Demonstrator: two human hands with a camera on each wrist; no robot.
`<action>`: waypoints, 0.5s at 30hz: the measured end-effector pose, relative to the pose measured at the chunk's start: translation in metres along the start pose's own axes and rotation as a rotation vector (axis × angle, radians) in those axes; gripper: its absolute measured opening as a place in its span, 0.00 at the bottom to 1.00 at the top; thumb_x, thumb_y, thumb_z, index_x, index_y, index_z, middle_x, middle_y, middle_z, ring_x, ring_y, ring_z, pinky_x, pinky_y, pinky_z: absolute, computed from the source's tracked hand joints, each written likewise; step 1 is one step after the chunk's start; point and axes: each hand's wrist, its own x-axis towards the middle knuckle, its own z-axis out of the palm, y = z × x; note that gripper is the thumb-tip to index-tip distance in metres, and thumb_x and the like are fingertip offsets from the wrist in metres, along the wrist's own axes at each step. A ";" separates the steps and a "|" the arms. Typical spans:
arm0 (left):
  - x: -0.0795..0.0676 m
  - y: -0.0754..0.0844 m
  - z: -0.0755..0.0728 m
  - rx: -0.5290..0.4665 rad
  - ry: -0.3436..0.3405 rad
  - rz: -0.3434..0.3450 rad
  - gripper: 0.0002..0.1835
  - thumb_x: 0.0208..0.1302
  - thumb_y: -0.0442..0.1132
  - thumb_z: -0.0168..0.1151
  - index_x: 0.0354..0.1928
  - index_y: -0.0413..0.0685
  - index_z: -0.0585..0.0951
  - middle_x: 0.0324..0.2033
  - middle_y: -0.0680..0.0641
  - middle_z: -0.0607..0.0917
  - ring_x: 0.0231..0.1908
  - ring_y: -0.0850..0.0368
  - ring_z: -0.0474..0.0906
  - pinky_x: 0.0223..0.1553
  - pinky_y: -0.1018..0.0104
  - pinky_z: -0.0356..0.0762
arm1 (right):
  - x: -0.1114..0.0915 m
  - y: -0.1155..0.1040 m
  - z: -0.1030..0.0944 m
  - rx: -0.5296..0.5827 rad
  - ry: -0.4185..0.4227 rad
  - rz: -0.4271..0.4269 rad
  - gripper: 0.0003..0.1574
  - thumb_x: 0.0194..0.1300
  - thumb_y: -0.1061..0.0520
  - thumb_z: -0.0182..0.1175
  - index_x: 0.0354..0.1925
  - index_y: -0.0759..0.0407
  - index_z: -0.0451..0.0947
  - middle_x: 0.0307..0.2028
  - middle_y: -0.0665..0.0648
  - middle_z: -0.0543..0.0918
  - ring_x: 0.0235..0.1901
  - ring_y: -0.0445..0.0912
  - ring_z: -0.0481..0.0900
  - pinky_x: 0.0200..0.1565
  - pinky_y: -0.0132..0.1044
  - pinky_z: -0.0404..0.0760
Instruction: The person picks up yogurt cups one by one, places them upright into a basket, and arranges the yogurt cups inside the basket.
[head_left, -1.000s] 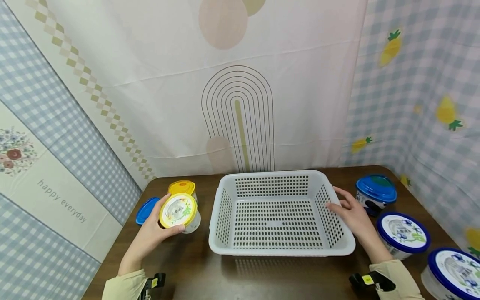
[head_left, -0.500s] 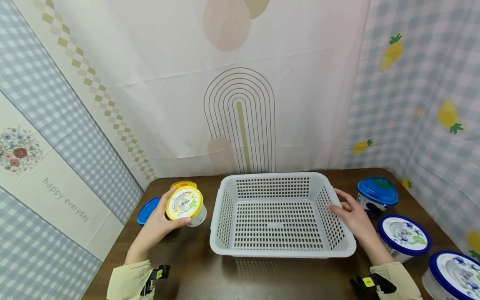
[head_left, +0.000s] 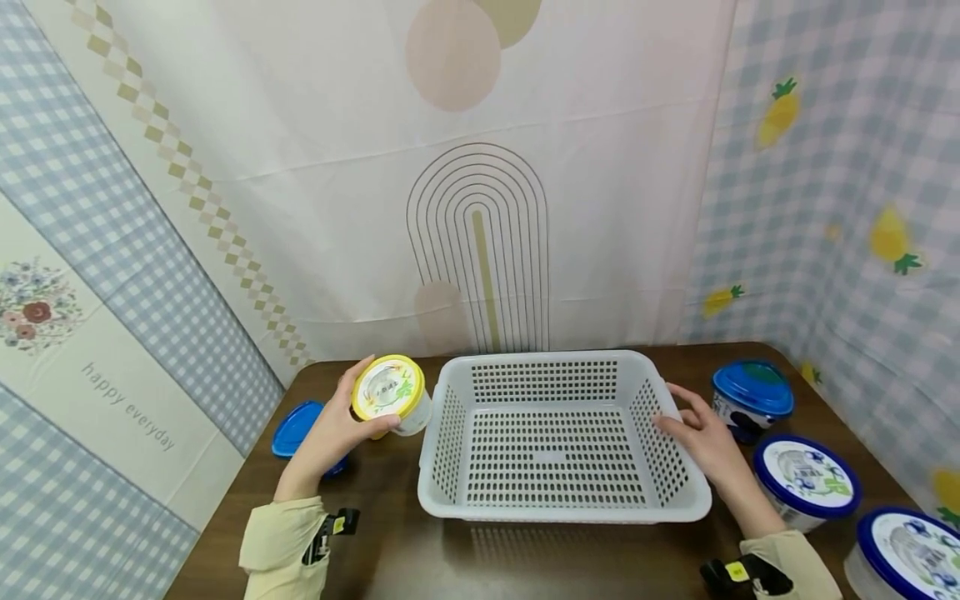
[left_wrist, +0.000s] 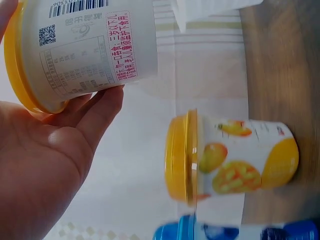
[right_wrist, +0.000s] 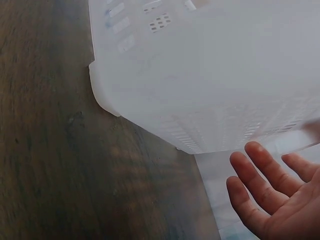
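My left hand holds a yellow-lidded plastic cup, raised just left of the basket, its lid tilted toward me. Printed text and a code mark the cup's side in the left wrist view. A yellow-lidded cup with mango pictures stands on the table beyond that hand; in the head view it is mostly hidden. My right hand grips the right rim of the white perforated basket, thumb inside and fingers along the outer wall. Nothing lies inside the basket.
Blue-lidded tubs line the table's right side. Blue lids show by the left forearm. A fabric curtain hangs close behind the brown wooden table.
My left hand has moved right and away from me with the cup, nearing the basket's left rim. More blue shows behind the left wrist. My right hand stays on the rim.
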 end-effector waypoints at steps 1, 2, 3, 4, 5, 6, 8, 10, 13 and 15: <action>0.002 0.001 0.002 0.000 -0.007 -0.001 0.56 0.56 0.53 0.76 0.80 0.58 0.50 0.70 0.39 0.63 0.62 0.40 0.67 0.60 0.40 0.67 | 0.000 0.000 0.001 0.004 -0.001 0.000 0.49 0.74 0.46 0.59 0.80 0.57 0.45 0.53 0.72 0.79 0.37 0.52 0.87 0.35 0.46 0.86; 0.004 0.001 0.004 -0.002 -0.013 -0.003 0.56 0.56 0.53 0.76 0.80 0.59 0.50 0.70 0.39 0.63 0.63 0.41 0.66 0.61 0.40 0.67 | 0.000 0.000 0.001 0.007 -0.001 0.000 0.49 0.74 0.47 0.59 0.80 0.56 0.45 0.53 0.72 0.79 0.37 0.53 0.87 0.35 0.46 0.86; 0.006 0.002 0.005 -0.004 -0.019 -0.003 0.56 0.55 0.53 0.76 0.80 0.59 0.50 0.70 0.39 0.63 0.63 0.41 0.66 0.61 0.40 0.67 | 0.000 0.001 0.001 0.009 -0.001 0.000 0.49 0.74 0.47 0.59 0.80 0.57 0.45 0.53 0.73 0.79 0.37 0.53 0.87 0.35 0.46 0.86; 0.009 0.003 0.007 -0.007 -0.025 -0.005 0.57 0.55 0.54 0.76 0.79 0.60 0.50 0.70 0.39 0.63 0.62 0.41 0.67 0.61 0.41 0.67 | 0.000 0.001 0.002 0.011 -0.001 0.001 0.49 0.74 0.47 0.59 0.80 0.57 0.45 0.52 0.73 0.79 0.37 0.53 0.87 0.35 0.46 0.87; 0.011 0.004 0.009 -0.019 -0.032 -0.006 0.57 0.55 0.53 0.77 0.79 0.61 0.51 0.69 0.39 0.64 0.62 0.41 0.67 0.61 0.42 0.67 | 0.001 0.001 0.002 0.012 -0.001 0.002 0.49 0.74 0.47 0.59 0.80 0.57 0.45 0.53 0.73 0.79 0.37 0.53 0.87 0.35 0.46 0.87; 0.012 0.005 0.010 -0.021 -0.038 -0.004 0.57 0.54 0.54 0.77 0.79 0.61 0.50 0.69 0.39 0.65 0.62 0.41 0.67 0.60 0.42 0.68 | 0.001 0.001 0.002 0.013 0.000 0.003 0.49 0.74 0.47 0.59 0.80 0.56 0.45 0.53 0.73 0.79 0.37 0.53 0.87 0.35 0.46 0.87; 0.016 0.007 0.013 -0.029 -0.043 0.002 0.57 0.54 0.54 0.77 0.79 0.62 0.51 0.68 0.39 0.67 0.61 0.41 0.68 0.60 0.42 0.68 | 0.001 0.002 0.002 0.014 -0.001 0.003 0.49 0.74 0.47 0.59 0.80 0.57 0.45 0.53 0.73 0.79 0.37 0.53 0.87 0.35 0.46 0.87; 0.018 0.010 0.015 -0.025 -0.043 0.010 0.57 0.54 0.54 0.77 0.79 0.61 0.51 0.68 0.39 0.68 0.61 0.41 0.69 0.61 0.41 0.68 | 0.001 0.002 0.002 0.015 0.000 0.003 0.49 0.74 0.47 0.59 0.80 0.57 0.45 0.53 0.73 0.78 0.37 0.53 0.87 0.35 0.46 0.87; 0.022 0.014 0.018 -0.008 -0.046 0.028 0.56 0.54 0.55 0.77 0.79 0.60 0.52 0.67 0.38 0.69 0.60 0.40 0.69 0.62 0.38 0.66 | 0.001 0.002 0.002 0.022 0.002 0.004 0.49 0.74 0.47 0.59 0.80 0.56 0.45 0.53 0.73 0.79 0.37 0.53 0.87 0.35 0.46 0.87; 0.023 0.017 0.019 -0.007 -0.050 0.035 0.56 0.54 0.55 0.77 0.79 0.59 0.52 0.67 0.38 0.69 0.61 0.40 0.69 0.63 0.38 0.66 | 0.001 0.002 0.001 0.027 0.005 0.005 0.49 0.74 0.47 0.59 0.80 0.56 0.45 0.53 0.73 0.79 0.37 0.54 0.87 0.34 0.47 0.87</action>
